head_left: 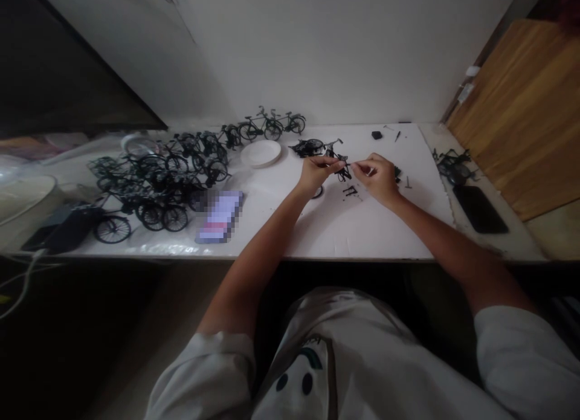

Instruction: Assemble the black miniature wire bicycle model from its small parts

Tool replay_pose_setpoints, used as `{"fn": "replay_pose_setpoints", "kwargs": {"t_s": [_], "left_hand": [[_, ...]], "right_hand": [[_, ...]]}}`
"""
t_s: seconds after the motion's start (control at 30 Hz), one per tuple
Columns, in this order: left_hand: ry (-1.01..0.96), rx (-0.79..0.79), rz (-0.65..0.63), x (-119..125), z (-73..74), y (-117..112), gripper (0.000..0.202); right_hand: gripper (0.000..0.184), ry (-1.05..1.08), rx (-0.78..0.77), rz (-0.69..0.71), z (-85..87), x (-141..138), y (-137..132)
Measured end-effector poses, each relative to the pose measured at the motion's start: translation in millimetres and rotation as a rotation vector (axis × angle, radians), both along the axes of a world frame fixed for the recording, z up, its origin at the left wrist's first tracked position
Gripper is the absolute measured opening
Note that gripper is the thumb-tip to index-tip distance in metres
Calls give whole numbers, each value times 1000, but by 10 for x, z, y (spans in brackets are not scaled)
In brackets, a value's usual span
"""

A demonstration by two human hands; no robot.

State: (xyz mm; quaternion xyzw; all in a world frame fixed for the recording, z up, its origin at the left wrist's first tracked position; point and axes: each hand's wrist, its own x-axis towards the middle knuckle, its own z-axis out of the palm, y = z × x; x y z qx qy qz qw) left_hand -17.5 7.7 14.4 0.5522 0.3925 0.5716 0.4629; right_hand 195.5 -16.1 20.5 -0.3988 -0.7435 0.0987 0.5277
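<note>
Black model bicycle part (343,166) sits just above the table (362,226), long axis running 9 to 3 o'clock. Left hand (316,170) pinches its 9 o'clock end and right hand (379,178) its 3 o'clock end, fingertips closed, both equally near.

White short-sleeved T-shirt (362,359), dark smiley-face print (296,378) on front, left hand (316,171) and right hand (379,179) bare

Flat object (220,216) on worktop (362,226) pixelated, face unreadable. Small black piece (343,168) pinched by fingers (327,161): shape too small to tell. Loose bits (350,191) likewise unidentifiable.
</note>
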Motion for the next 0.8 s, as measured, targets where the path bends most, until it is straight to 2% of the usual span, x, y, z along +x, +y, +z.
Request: {"fn": "replay_pose_setpoints", "kwargs": {"t_s": [0.23, 0.53, 0.8], "left_hand": [[-41, -39, -40, 13, -52, 54, 40], [23, -38, -34, 17, -22, -7, 48], [-12, -41, -27, 26, -32, 10, 32]], "right_hand": [[19, -34, 14, -40, 44, -10, -35], [19, -104, -6, -95, 64, -18, -45], [21, -100, 51, -94, 58, -24, -59]]}}
